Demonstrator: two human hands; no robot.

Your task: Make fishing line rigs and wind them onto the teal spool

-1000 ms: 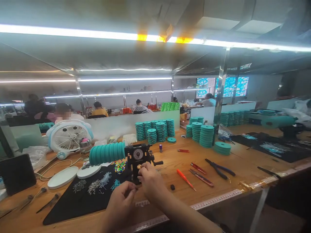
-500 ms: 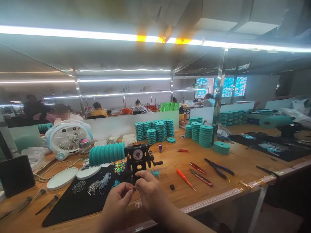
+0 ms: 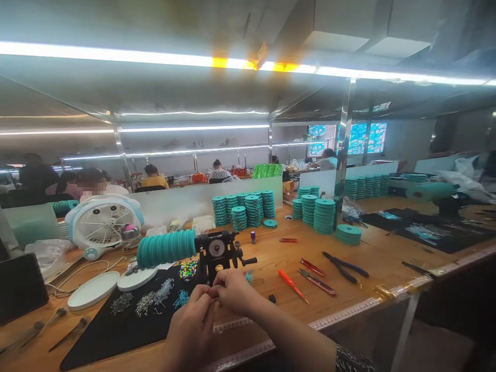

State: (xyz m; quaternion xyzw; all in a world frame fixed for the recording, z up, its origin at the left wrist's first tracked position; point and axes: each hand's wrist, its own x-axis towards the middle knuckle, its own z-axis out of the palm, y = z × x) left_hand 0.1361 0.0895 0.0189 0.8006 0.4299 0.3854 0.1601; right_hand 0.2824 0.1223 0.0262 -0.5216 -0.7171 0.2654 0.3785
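Meeting fingertips: where our left hand (image 3: 194,318) and right hand (image 3: 234,292) come together, they cover one another, so we cannot make out anything between them
Left grip: narrow, fingers bent toward the thumb; what it holds, if anything, we cannot tell
Right grip: narrow too, fingers curled down against the left hand, its hold equally hidden from us
Dial machine (image 3: 216,249): on the surface (image 3: 267,258) just beyond our hands, its foot partly covered by them, a ridged teal roll (image 3: 166,249) at its left
Blue sticks (image 3: 249,278): a cluster half hidden behind our right hand
Left forearm: blurred, cut off at the bottom edge
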